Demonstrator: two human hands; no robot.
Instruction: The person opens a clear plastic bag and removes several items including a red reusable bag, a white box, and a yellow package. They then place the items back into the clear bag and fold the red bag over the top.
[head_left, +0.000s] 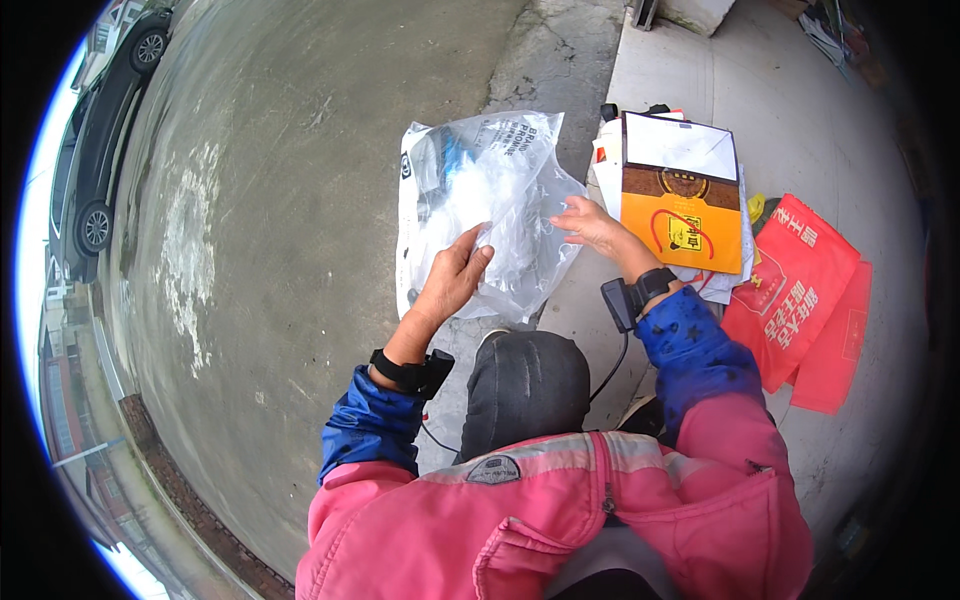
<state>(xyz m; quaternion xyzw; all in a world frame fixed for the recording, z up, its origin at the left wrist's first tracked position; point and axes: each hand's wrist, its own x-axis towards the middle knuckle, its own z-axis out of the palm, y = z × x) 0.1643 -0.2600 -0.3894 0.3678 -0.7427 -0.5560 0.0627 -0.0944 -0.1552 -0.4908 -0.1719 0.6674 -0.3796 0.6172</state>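
A large translucent plastic bag (517, 217) with printed writing lies on the concrete in front of my knee. White and clear crumpled plastic and something blue show through its film. My left hand (455, 274) is at the bag's near left part, thumb and forefinger pinching an edge of the film. My right hand (592, 225) is at the bag's right edge, its fingers spread; whether they touch the film is hard to tell. To the right of the bag, an orange and brown paper gift bag (652, 217) with a red cord handle lies flat on a stack of papers.
Red printed bags (795, 292) lie on the pale paving at the right, with a bit of yellow plastic (755, 206) beside them. Papers and other items sit at the far upper right. A dark car (97, 150) stands at the far left. My bent knee (525, 390) is close below the plastic bag.
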